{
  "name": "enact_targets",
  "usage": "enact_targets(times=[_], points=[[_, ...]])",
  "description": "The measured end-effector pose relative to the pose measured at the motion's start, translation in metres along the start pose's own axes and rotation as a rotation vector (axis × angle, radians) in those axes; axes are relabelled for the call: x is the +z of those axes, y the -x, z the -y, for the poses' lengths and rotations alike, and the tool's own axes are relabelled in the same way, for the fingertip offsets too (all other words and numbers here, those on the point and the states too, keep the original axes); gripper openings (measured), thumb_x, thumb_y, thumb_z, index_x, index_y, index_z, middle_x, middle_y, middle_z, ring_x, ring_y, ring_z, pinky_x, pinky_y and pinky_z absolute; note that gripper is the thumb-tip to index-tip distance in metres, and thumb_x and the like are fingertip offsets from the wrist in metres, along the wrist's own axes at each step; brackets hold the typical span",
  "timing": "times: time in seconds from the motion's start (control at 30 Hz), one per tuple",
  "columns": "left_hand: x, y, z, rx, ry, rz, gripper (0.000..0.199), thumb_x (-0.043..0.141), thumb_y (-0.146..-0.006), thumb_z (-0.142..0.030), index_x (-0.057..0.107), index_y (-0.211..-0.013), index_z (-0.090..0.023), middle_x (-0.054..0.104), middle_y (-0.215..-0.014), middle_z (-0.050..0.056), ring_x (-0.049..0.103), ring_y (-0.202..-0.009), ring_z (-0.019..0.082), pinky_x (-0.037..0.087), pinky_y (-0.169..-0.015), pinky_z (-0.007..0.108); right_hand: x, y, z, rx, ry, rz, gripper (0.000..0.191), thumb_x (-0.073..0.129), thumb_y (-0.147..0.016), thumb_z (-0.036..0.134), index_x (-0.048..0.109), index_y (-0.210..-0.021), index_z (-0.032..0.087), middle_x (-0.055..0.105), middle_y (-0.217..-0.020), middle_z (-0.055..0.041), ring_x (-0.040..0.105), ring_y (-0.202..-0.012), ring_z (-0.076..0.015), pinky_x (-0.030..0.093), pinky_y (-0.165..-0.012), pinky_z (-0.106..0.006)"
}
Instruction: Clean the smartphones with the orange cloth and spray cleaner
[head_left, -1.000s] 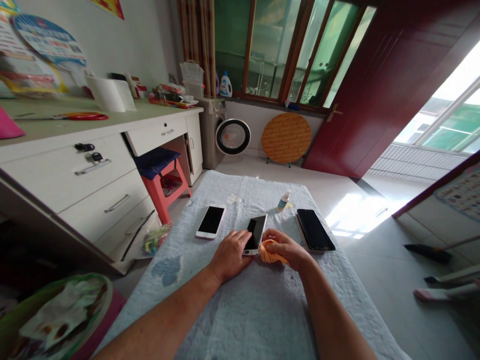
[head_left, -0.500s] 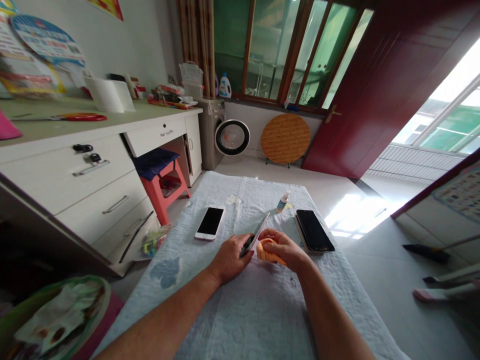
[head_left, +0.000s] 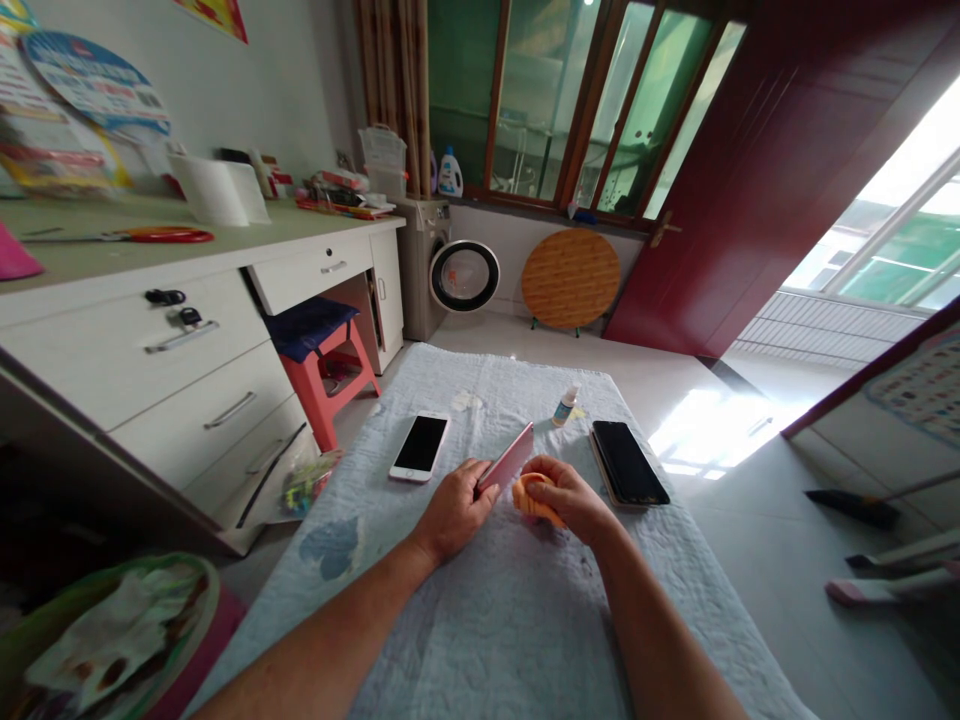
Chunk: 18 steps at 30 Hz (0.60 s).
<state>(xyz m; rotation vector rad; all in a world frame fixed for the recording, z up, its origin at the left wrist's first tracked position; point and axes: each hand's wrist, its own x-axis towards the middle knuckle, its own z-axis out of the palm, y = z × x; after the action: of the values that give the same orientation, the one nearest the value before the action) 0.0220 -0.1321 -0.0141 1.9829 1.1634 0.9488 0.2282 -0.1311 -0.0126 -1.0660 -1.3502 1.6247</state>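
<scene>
My left hand (head_left: 456, 508) grips a pink-backed phone (head_left: 506, 460) by its lower end, tilted up on edge above the cloth. Just right of it, my right hand (head_left: 566, 497) is closed on a bunched orange cloth (head_left: 534, 500), close to the phone's pink side. A white phone (head_left: 420, 447) with a dark screen lies flat to the left. On the right lies a black phone (head_left: 628, 462), its screen up, on top of something pale-edged. Beyond my hands stands a small spray bottle (head_left: 565, 405) with a white cap.
A pale blue quilted cloth (head_left: 480, 385) covers the table. At the lower left is a bin (head_left: 214, 620) with crumpled tissue. A red stool (head_left: 322, 395) and a white desk (head_left: 202, 370) stand left; a washing machine (head_left: 424, 265) with its door open is behind.
The phone in my left hand has turned, so its pink back now shows instead of its thin edge and dark side. The orange cloth has shifted slightly in my right hand.
</scene>
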Motion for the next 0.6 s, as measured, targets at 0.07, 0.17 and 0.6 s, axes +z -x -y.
enact_targets(times=[0.07,0.17,0.6], points=[[-0.002,-0.001,0.001,-0.016,0.012,-0.014,0.017,0.047,-0.086,-0.023,0.062,-0.089,-0.018,0.061,-0.085,0.003,0.058,-0.08,0.019,0.044,-0.074,0.027,0.0,0.0,0.001,0.022,0.014,-0.024,0.035,0.072,-0.07,0.042,0.056,-0.089,0.017,0.059,-0.075,0.0009,0.054,-0.06,-0.0108,0.045,-0.054,-0.023],[-0.005,-0.002,0.002,-0.038,0.016,-0.018,0.017,0.045,-0.086,-0.024,0.061,-0.086,-0.018,0.061,-0.083,0.003,0.058,-0.079,0.019,0.044,-0.072,0.027,0.001,0.001,0.002,0.042,0.026,-0.046,0.037,0.072,-0.069,0.044,0.055,-0.088,0.018,0.059,-0.075,0.0009,0.055,-0.058,-0.0114,0.046,-0.052,-0.024],[-0.003,-0.003,0.015,-0.166,-0.124,-0.076,0.043,0.053,-0.083,-0.022,0.055,-0.125,-0.017,0.069,-0.112,0.009,0.066,-0.093,0.022,0.047,-0.085,0.03,0.0,-0.001,0.0,0.043,0.119,-0.038,0.037,0.071,-0.07,0.046,0.057,-0.088,0.016,0.058,-0.074,0.0005,0.052,-0.059,-0.0101,0.041,-0.052,-0.021]])
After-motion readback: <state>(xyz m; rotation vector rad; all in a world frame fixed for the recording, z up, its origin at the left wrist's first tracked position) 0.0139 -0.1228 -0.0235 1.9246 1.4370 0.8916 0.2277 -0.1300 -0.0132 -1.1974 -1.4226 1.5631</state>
